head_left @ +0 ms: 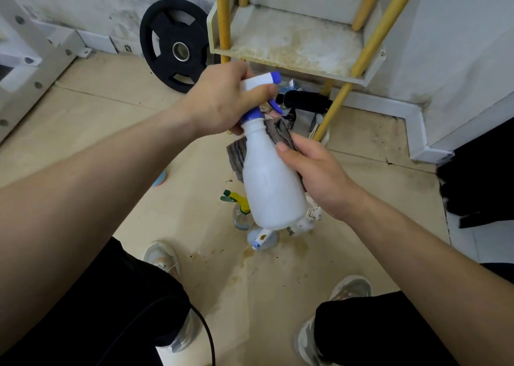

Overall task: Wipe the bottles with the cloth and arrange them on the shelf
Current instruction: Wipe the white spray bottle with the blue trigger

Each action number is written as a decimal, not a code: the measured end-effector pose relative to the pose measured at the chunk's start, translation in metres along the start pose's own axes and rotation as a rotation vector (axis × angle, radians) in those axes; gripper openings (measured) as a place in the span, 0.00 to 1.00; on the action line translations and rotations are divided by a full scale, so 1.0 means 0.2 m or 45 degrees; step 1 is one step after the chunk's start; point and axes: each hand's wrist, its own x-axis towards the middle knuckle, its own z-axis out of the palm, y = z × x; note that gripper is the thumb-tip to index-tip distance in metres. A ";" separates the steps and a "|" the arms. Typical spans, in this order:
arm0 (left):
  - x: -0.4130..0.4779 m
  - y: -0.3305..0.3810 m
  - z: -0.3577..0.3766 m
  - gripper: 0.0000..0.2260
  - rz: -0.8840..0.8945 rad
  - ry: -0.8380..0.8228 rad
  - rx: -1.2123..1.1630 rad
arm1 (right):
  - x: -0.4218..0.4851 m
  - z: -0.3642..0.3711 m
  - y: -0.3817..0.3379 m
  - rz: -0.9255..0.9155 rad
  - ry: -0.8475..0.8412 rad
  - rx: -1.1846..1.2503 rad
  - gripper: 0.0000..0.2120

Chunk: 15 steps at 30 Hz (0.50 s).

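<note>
Head camera looks down on a pale floor (91, 131) with brown stains near my feet. A two-level shelf (292, 45) with yellow posts and a grimy white board stands at the top right against the wall. To its left a black weight plate (164, 26) leans on the wall.

Both forearms reach in from the bottom corners and meet mid-frame, above the floor and just in front of the shelf. They hold the white spray bottle (271, 182) in the air, tilted, with its blue-and-white trigger head toward the shelf and its base toward me.

My left hand (222, 98) is wrapped around the trigger head and neck. My right hand (317, 170) clasps the bottle's body from the right. Its thumb lies on the front of the plastic, and its fingers are hidden behind. They press the grey cloth (236, 154) against the far side, so the cloth shows on both sides of the bottle.

Below the held bottle, three more spray bottles stand close together on the floor:
- a clear one with a green-and-yellow trigger (240, 207)
- one with a white-and-blue trigger (261, 237)
- a whitish one (308, 218), mostly hidden

A black object (306, 101) lies among clutter under the shelf; I cannot tell what it is. My grey shoes (162, 257) show at the bottom.
</note>
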 end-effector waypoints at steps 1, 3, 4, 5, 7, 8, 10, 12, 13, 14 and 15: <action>0.01 -0.01 0.00 0.17 -0.065 0.033 -0.032 | 0.00 0.00 0.00 -0.023 -0.011 -0.036 0.09; 0.02 -0.01 0.00 0.20 -0.183 0.085 -0.153 | -0.01 0.01 0.03 -0.059 0.009 -0.192 0.21; 0.02 0.00 0.00 0.21 -0.224 0.098 -0.208 | -0.01 0.01 0.04 -0.068 0.043 -0.294 0.28; 0.02 0.01 0.01 0.20 -0.250 0.108 -0.239 | -0.01 0.02 0.05 -0.069 0.083 -0.384 0.33; 0.01 0.03 0.03 0.18 -0.272 0.108 -0.280 | -0.01 0.02 0.05 -0.064 0.157 -0.491 0.37; 0.01 0.03 0.04 0.18 -0.281 0.092 -0.328 | -0.01 0.02 0.06 -0.063 0.184 -0.507 0.36; 0.00 0.04 0.04 0.18 -0.344 0.055 -0.581 | -0.01 0.01 0.06 -0.050 0.244 -0.471 0.32; -0.01 0.04 0.04 0.18 -0.485 0.072 -0.915 | -0.01 -0.01 0.07 -0.035 0.308 -0.332 0.29; -0.03 0.03 0.06 0.16 -0.548 0.094 -0.999 | 0.00 -0.02 0.07 -0.030 0.340 -0.256 0.28; -0.06 0.03 0.09 0.14 -0.587 0.100 -0.988 | 0.00 -0.03 0.08 -0.024 0.377 -0.185 0.28; -0.10 0.02 0.14 0.13 -0.603 0.079 -0.910 | 0.01 -0.03 0.07 -0.018 0.416 -0.118 0.28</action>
